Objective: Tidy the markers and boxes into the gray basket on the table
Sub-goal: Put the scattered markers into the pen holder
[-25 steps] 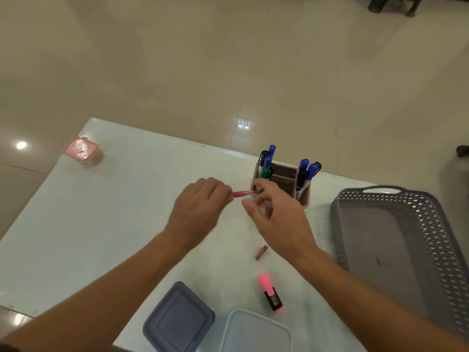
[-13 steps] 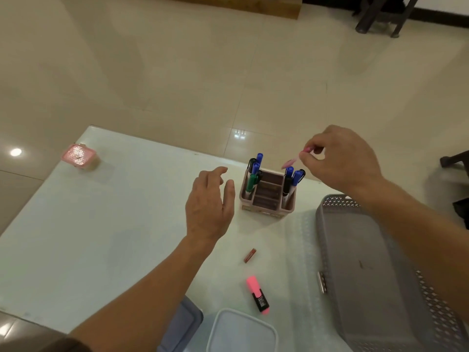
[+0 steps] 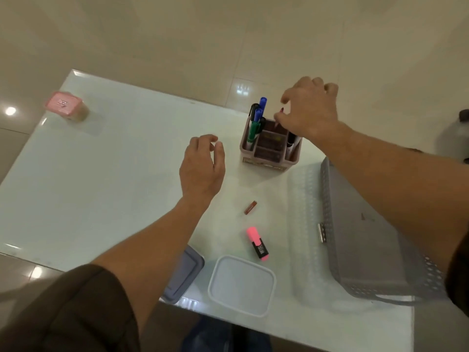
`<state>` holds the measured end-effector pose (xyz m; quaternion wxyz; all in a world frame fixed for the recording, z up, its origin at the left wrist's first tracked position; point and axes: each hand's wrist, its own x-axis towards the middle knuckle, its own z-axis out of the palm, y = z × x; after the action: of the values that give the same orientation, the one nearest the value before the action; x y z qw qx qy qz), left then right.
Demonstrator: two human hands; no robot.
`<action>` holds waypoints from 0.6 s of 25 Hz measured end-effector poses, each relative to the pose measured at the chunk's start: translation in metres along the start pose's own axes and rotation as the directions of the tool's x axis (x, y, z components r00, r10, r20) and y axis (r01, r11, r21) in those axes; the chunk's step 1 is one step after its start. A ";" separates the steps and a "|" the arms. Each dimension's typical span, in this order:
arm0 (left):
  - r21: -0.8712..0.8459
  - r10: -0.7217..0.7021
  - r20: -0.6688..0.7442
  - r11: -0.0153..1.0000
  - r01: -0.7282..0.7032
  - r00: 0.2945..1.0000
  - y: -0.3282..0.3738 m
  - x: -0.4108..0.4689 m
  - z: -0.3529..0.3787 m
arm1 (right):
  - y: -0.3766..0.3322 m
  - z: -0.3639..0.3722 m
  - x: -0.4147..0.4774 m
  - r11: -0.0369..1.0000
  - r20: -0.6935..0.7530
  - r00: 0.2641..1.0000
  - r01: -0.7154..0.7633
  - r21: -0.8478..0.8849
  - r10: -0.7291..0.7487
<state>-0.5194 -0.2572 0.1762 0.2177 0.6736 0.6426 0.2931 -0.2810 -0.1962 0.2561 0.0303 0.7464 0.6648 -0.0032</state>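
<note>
Saw table bearing gray basket at right, clear box and blue box at near edge, marker holder behind. Found left hand loose and empty, right hand pinching thin red pen over holder. Could not read label on pink highlighter

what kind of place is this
Probably a home or office room: a white glass-topped table on glossy beige floor tiles, carrying a mauve plastic desk organiser of markers and a gray perforated plastic basket.

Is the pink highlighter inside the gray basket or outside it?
Outside. The pink highlighter lies flat on the table, beside the gray basket.
</note>
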 end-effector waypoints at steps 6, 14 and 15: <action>0.249 0.077 0.523 0.939 -0.239 0.849 -0.001 -0.051 0.020 | 0.002 0.007 -0.104 0.858 -0.359 0.917 0.036 0.512 0.175; 0.371 0.044 0.666 0.847 -0.382 0.745 0.010 -0.072 0.041 | -0.032 0.075 -0.249 0.855 0.516 0.850 -0.345 0.388 0.108; 0.369 0.034 0.660 0.856 -0.363 0.751 0.012 -0.072 0.040 | -0.039 0.080 -0.252 0.869 0.574 0.815 -0.341 0.357 0.084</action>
<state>-0.4837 -0.3265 0.1461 0.2150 0.8305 0.5050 -0.0951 -0.3461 -0.4456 0.1861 0.0455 0.7727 0.5197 -0.3617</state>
